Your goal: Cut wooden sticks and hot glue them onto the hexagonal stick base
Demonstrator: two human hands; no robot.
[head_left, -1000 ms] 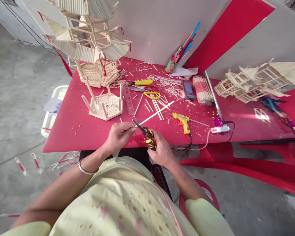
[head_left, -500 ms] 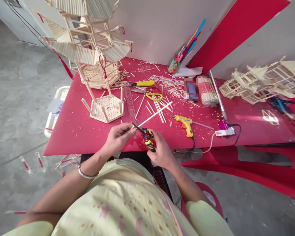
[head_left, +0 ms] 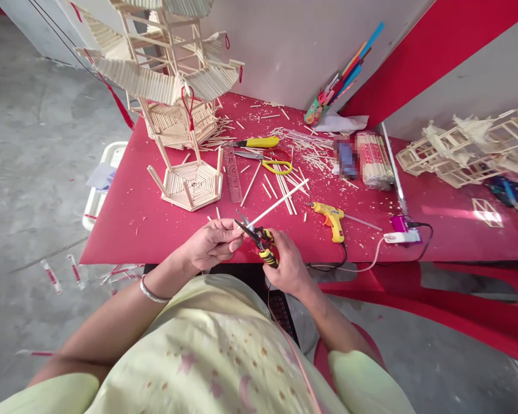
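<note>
Near the table's front edge, my left hand [head_left: 213, 242] pinches one end of a thin wooden stick [head_left: 280, 201]. The stick slants up and to the right over the table. My right hand [head_left: 288, 263] is wrapped around the yellow-and-black handles of a pair of cutters [head_left: 259, 238]. Their dark jaws are parted and lie at the stick, close to my left fingertips. Beyond my left hand stands a hexagonal stick base [head_left: 192, 185] with short upright posts. A yellow glue gun [head_left: 330, 219] lies right of my right hand.
Yellow-handled scissors [head_left: 276, 165], a utility knife [head_left: 259, 142] and a clear ruler [head_left: 232, 175] lie mid-table. A tall stick pagoda [head_left: 172, 123] stands back left. A pen cup [head_left: 315, 110], packed sticks [head_left: 374, 161] and another stick model [head_left: 461, 152] are right. A power strip [head_left: 401, 236] has trailing cables.
The view has shifted slightly, so the table items appear farther right. Both hands keep their hold on the stick and the cutters, with the jaws still near my left fingertips.
</note>
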